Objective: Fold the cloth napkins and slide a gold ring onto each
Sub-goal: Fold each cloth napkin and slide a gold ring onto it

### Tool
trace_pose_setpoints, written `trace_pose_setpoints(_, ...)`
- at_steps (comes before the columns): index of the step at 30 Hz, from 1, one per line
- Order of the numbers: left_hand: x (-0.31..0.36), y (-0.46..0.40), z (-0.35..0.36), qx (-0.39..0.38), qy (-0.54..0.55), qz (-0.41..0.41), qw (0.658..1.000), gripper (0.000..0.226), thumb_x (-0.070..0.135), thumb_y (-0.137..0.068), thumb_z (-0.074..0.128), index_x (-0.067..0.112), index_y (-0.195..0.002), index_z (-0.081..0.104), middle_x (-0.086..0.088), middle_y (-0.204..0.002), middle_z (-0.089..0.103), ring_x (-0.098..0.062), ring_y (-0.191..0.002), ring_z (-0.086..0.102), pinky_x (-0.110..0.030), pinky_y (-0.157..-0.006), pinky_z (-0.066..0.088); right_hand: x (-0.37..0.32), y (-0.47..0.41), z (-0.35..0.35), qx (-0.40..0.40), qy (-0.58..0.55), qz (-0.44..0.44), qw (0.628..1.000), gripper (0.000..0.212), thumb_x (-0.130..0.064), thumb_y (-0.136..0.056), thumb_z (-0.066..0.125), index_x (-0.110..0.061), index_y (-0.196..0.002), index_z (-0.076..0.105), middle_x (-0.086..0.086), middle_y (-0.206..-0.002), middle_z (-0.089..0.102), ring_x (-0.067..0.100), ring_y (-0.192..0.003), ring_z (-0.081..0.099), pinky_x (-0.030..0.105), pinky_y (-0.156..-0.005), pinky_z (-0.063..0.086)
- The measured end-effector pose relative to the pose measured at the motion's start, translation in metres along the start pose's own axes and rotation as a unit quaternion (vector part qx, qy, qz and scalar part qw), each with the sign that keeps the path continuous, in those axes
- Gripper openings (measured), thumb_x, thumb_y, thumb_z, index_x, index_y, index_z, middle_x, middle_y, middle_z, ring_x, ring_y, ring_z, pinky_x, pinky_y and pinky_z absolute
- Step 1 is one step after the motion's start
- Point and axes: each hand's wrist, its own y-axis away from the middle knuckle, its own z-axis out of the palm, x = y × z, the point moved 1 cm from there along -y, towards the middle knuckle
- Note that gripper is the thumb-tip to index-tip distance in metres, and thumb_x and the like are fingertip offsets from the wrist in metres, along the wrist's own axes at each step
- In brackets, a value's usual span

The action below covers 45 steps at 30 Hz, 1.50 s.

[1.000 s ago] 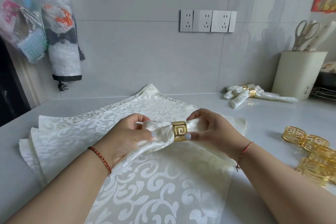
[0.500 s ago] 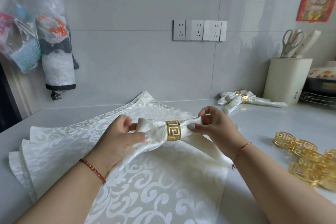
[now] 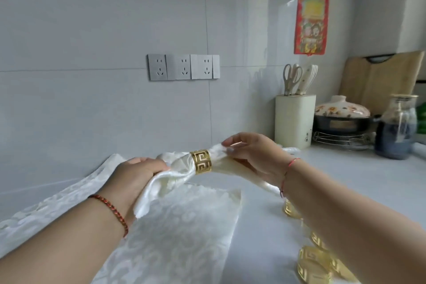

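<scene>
- Now our left hand [image 3: 136, 172] grips the rolled napkin [image 3: 177, 168] above the desk [image 3: 345, 182].
- Its gold ring [image 3: 201, 162] sits mid-roll; ringing looks done.
- Our right hand [image 3: 255, 157] pinches the other end; next, set it down.

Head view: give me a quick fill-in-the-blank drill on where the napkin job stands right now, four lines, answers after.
1. The gold ring sits around the rolled napkin, between the two ____.
2. The left hand grips the napkin end that lies to the ____ of the ring.
3. The spare rings lie on the counter under the ____ forearm.
4. The flat napkins below the hands carry ____ rings.

Answers: hands; left; right; no
</scene>
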Motion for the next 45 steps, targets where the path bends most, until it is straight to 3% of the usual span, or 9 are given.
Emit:
trace_pose_setpoints(6,-0.024,-0.050,0.106,-0.010,-0.014,-0.051,0.999,0.006,0.001,-0.075,0.071,-0.005,-0.075,0.071,-0.011,-0.053,0.065,-0.018,-0.040,0.061,-0.014,-0.038,0.042,0.052,-0.042,-0.083,0.083,0.080,0.046,0.992,0.025,0.000,-0.075,0.076,-0.019,-0.086,0.065,0.009,-0.079,0.065,0.025,-0.072,0.060,0.043,-0.080,0.054)
trace_pose_setpoints(12,-0.057,-0.107,0.182,-0.047,-0.035,-0.080,0.995,0.007,-0.005,-0.070,0.070,-0.001,-0.075,0.066,-0.021,-0.079,0.068,-0.032,-0.075,0.068,-0.042,-0.077,0.058,0.105,-0.095,-0.138,0.138,0.164,0.083,0.973,0.019,-0.007,-0.072,0.080,-0.014,-0.083,0.066,0.004,-0.073,0.064,0.017,-0.060,0.055,0.027,-0.059,0.047)
trace_pose_setpoints(15,-0.070,-0.141,0.208,-0.045,-0.032,-0.078,0.995,0.012,-0.005,-0.072,0.070,0.005,-0.076,0.064,-0.020,-0.091,0.069,-0.031,-0.087,0.068,-0.040,-0.085,0.056,0.127,-0.131,-0.151,0.144,0.176,0.109,0.968,0.015,-0.008,-0.076,0.078,-0.018,-0.073,0.067,0.002,-0.066,0.063,0.013,-0.054,0.053,0.020,-0.052,0.047)
trace_pose_setpoints(19,-0.083,-0.182,0.235,-0.047,-0.031,-0.076,0.995,0.023,-0.008,-0.077,0.066,0.011,-0.088,0.061,-0.016,-0.102,0.065,-0.027,-0.094,0.064,-0.035,-0.090,0.052,0.149,-0.174,-0.158,0.147,0.168,0.125,0.967,0.018,0.005,-0.086,0.060,-0.008,-0.092,0.072,0.014,-0.082,0.063,0.024,-0.075,0.056,0.039,-0.083,0.053)
trace_pose_setpoints(23,-0.094,-0.208,0.252,-0.068,-0.088,-0.059,0.992,0.048,-0.004,-0.080,0.067,0.007,-0.125,0.055,-0.016,-0.123,0.060,-0.028,-0.113,0.059,-0.040,-0.103,0.045,0.152,-0.198,-0.161,0.063,0.204,0.118,0.970,0.035,0.005,-0.092,0.048,-0.001,-0.125,0.059,0.016,-0.110,0.060,0.022,-0.098,0.054,0.029,-0.080,0.047)
trace_pose_setpoints(28,-0.112,-0.221,0.259,-0.083,-0.121,-0.047,0.988,0.059,0.003,-0.084,0.067,0.015,-0.138,0.048,-0.002,-0.111,0.050,-0.020,-0.101,0.052,-0.028,-0.098,0.041,0.161,-0.210,-0.155,0.012,0.330,0.114,0.937,0.041,0.001,-0.094,0.047,-0.005,-0.134,0.052,0.020,-0.135,0.052,0.034,-0.126,0.048,0.037,-0.103,0.038)
trace_pose_setpoints(34,-0.109,-0.221,0.254,-0.094,-0.240,0.006,0.966,0.044,0.003,-0.087,0.060,0.003,-0.130,0.054,-0.004,-0.100,0.050,-0.017,-0.089,0.048,-0.025,-0.076,0.041,0.166,-0.212,-0.147,-0.051,0.445,0.133,0.884,0.047,-0.002,-0.098,0.036,-0.013,-0.143,0.041,0.013,-0.144,0.044,0.028,-0.132,0.041,0.027,-0.102,0.033)
trace_pose_setpoints(41,-0.093,-0.200,0.238,-0.106,-0.202,-0.015,0.974,0.028,0.012,-0.089,0.060,0.008,-0.117,0.061,-0.002,-0.088,0.054,-0.021,-0.087,0.049,-0.027,-0.076,0.040,0.148,-0.201,-0.144,-0.004,0.452,0.135,0.882,0.058,0.006,-0.094,0.030,-0.019,-0.146,0.035,0.006,-0.135,0.049,0.018,-0.108,0.046,0.012,-0.061,0.034)
trace_pose_setpoints(45,-0.089,-0.175,0.207,-0.101,-0.172,-0.020,0.980,0.012,0.022,-0.089,0.060,0.028,-0.085,0.052,0.012,-0.078,0.048,-0.018,-0.088,0.047,-0.022,-0.063,0.036,0.125,-0.181,-0.127,-0.003,0.458,0.120,0.881,0.055,0.003,-0.092,0.035,-0.018,-0.142,0.043,0.007,-0.143,0.046,0.025,-0.128,0.045,0.026,-0.099,0.037)
